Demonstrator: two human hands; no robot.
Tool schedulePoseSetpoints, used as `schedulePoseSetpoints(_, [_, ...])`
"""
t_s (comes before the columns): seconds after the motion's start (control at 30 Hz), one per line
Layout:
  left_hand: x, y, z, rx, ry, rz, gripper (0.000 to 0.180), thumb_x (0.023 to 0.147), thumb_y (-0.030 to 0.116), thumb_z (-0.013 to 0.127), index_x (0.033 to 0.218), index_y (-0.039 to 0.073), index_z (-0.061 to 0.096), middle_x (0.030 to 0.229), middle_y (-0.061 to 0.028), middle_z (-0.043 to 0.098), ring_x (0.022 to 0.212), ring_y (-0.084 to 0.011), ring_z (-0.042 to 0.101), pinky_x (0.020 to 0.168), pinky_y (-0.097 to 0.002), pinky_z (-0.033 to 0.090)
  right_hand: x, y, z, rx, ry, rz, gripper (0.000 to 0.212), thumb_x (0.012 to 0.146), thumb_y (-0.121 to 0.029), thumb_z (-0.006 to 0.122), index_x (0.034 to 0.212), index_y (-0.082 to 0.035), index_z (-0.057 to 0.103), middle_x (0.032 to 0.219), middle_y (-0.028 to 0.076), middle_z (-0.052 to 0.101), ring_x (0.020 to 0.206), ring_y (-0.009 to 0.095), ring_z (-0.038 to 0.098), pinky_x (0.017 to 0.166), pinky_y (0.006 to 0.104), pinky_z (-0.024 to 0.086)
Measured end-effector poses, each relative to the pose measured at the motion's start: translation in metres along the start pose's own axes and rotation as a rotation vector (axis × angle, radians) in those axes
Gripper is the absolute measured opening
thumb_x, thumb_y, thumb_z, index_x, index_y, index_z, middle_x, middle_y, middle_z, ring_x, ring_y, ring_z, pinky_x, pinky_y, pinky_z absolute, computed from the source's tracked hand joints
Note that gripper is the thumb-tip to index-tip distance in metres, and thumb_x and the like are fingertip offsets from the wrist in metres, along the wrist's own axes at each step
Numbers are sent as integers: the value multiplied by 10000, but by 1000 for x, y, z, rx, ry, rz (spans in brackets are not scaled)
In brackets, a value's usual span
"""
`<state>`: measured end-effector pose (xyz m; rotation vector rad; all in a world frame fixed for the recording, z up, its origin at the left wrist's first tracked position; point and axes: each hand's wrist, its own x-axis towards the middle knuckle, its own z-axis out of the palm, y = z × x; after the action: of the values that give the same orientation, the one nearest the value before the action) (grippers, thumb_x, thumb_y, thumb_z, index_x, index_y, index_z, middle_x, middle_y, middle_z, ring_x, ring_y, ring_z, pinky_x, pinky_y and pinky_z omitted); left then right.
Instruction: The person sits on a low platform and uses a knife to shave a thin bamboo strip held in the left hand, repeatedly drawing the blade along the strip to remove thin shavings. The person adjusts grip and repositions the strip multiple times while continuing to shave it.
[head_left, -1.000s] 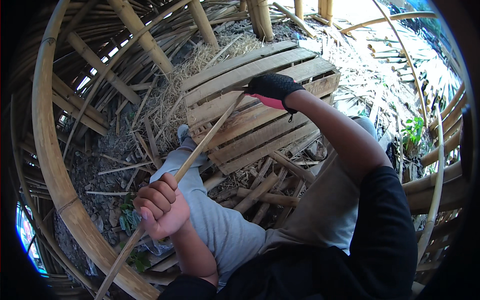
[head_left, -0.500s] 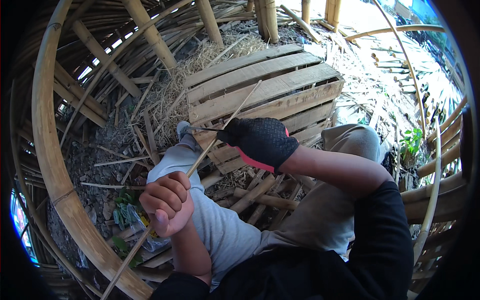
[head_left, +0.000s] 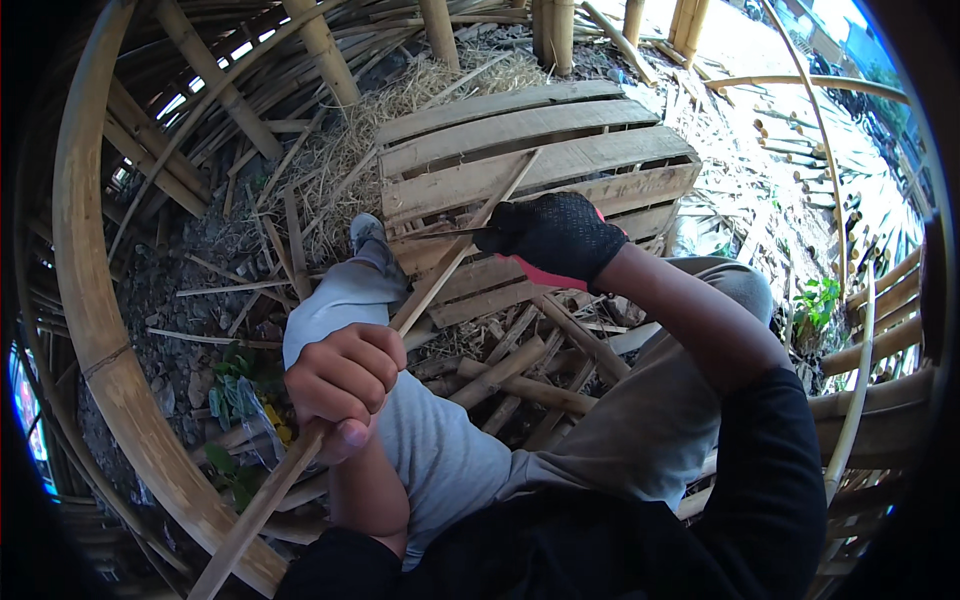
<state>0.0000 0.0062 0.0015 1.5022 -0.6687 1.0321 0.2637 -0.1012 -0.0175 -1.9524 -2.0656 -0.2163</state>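
Observation:
A long bamboo strip point(head_left: 435, 283) slants from the lower left up toward the wooden slats, its broad face showing. My bare left hand point(head_left: 345, 382) is closed round its middle, above my left shin. My right hand point(head_left: 555, 240), in a black glove with a red-pink palm, is closed on a knife; the handle is hidden in the fist. The thin dark knife blade point(head_left: 440, 234) points left and lies across the strip near its far end. Whether the edge bites into the strip, I cannot tell.
A slatted wooden pallet point(head_left: 530, 160) lies just beyond the strip's far end. A thick curved bamboo pole point(head_left: 100, 350) runs along my left. Bamboo offcuts point(head_left: 525, 385) lie between my legs, straw point(head_left: 330, 150) behind my left foot, cut poles point(head_left: 850, 230) at the far right.
The strip has turned from its narrow edge to its broad face. My right hand with the knife has moved up and right, and my left hand slightly up and right.

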Motion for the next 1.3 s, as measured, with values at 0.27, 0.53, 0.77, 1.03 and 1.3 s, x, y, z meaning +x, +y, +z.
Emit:
schedulePoseSetpoints(0.27, [1,-10,8,55,-39,10,572,901,241,692,469,124,336,413,43,296,350,-135,267,473,-308,269,2,-20,-8,9,31,-38,250,1023,-302,554,1192,-257,732,992,88,738,863,320,728,746,447,583])
schedulePoseSetpoints(0.53, [-3,-6,2,39,55,20,607,898,273,715,446,149,331,395,62,252,339,-99,213,483,-289,231,6,-7,2,-34,155,-184,262,961,-291,655,1208,-249,730,957,75,693,837,293,721,678,442,580])
schedulePoseSetpoints(0.77, [3,-11,11,49,-14,22,618,909,269,720,445,154,329,398,66,254,331,-100,231,468,-282,229,23,55,12,-183,-116,-4,281,1011,-272,553,1238,-261,718,985,62,739,824,303,732,680,446,590])
schedulePoseSetpoints(1.03, [4,-3,-8,-10,-60,31,541,907,239,697,485,103,387,421,40,346,348,-137,317,473,-308,294,21,83,11,-275,-134,78,276,1030,-291,525,1208,-249,732,1020,84,738,852,321,732,706,457,587])
schedulePoseSetpoints(1.3, [3,-2,-2,-16,-19,37,518,875,206,692,475,121,373,401,50,294,342,-125,265,478,-302,268,23,107,24,-339,-172,155,292,1041,-269,503,1247,-248,709,1111,79,733,917,308,736,749,447,587])
